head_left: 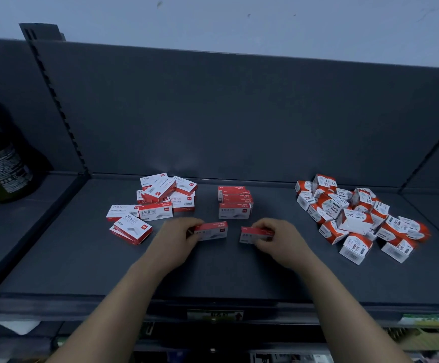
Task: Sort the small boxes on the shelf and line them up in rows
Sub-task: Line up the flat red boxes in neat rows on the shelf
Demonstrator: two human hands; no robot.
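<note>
Here, from the head camera, a dark grey shelf (213,273) spreads across the frame, with a dark back panel (239,113) rising behind it. Two bare forearms reach in from the bottom edge.

The left hand (179,237) has its grip closed around the left end of a red and white staple box (213,231), fingers curled over the top. The right hand (278,239) pinches a second staple box (251,233) by its right end. Both boxes sit low over the front middle of the shelf, side by side and a little apart. Blur hides whether they touch the surface.

Just behind them, a short row of staple boxes (235,203) stands one behind another, running toward the back panel.

To the left lies a loose heap of staple boxes (158,203), some flat, some tilted over one another. Several are printed "24/6".

Well apart on the right lies a jumbled pile of paper clip boxes (357,218), white with orange-red, pointing every way.

At the far left, on the neighbouring shelf, stands a dark bottle (1,169) with a printed label. A small label strip (215,315) sits on the front edge below the hands.
</note>
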